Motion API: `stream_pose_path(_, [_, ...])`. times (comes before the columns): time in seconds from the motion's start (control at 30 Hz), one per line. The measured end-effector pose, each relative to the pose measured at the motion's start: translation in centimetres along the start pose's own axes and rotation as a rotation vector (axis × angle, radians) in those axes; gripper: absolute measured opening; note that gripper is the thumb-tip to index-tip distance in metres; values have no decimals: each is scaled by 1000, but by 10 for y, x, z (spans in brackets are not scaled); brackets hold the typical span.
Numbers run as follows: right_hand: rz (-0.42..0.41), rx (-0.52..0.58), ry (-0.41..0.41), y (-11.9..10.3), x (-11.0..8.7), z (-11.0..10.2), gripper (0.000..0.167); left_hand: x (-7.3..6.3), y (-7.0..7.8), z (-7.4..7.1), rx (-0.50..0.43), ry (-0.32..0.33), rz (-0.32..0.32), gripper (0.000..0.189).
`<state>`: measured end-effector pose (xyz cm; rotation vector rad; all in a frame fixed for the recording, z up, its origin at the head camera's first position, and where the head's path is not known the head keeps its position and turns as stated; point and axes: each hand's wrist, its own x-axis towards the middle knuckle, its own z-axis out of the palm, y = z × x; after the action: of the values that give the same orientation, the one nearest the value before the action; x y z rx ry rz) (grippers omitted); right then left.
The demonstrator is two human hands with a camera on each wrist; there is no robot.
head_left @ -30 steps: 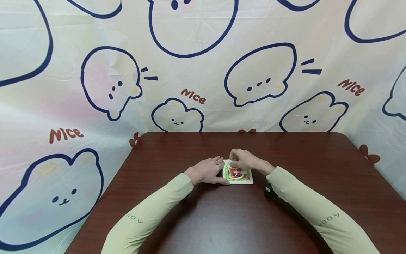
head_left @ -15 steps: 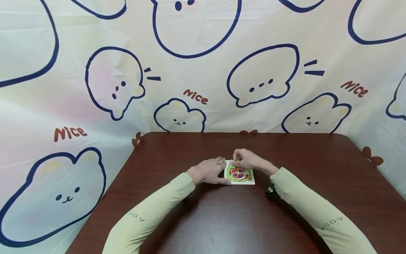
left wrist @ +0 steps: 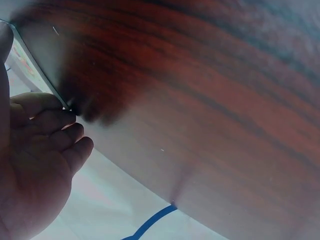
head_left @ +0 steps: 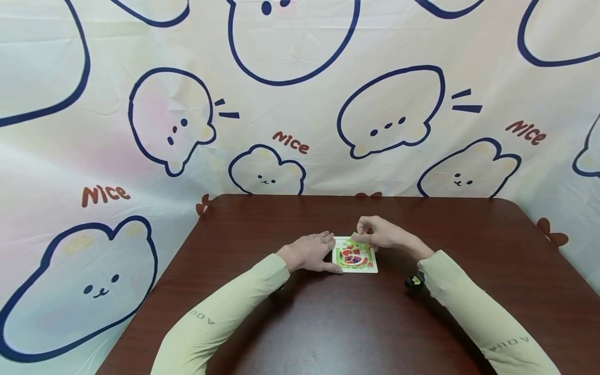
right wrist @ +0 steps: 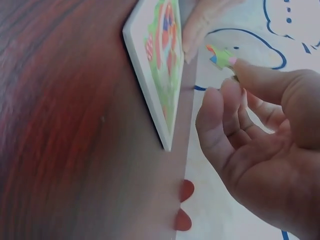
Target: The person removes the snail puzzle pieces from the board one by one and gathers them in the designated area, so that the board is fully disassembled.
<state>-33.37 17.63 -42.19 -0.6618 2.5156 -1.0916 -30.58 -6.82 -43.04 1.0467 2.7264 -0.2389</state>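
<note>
A small jigsaw puzzle [head_left: 354,258] with a white border and a colourful red, green and blue picture lies flat on the table. My left hand [head_left: 309,253] lies at its left side, fingers stretched to the far left corner and thumb at the near one. Between thumb and fingertips, my right hand [head_left: 386,233] pinches a green puzzle piece [right wrist: 221,57] with red and blue patches, raised over the far right part of the puzzle. In the right wrist view, the piece is apart from the puzzle's border [right wrist: 145,85]. The left wrist view catches only the puzzle's edge [left wrist: 42,75] beside the fingers.
The dark brown wooden table [head_left: 300,323] reaches back to a pale curtain [head_left: 309,114] printed with cartoon bears. A black watch-like device [head_left: 414,282] hangs at the right wrist.
My right hand has moved right and away from the puzzle, and the pinched piece now shows raised from it. The left hand stays at the puzzle's left side.
</note>
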Motion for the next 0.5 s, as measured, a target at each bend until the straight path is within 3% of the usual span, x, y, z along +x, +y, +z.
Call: stream_pose_path(0.5, [-2,-4,60,15,-22,-23,26,-1,0,-1,-37,-13,-4,100])
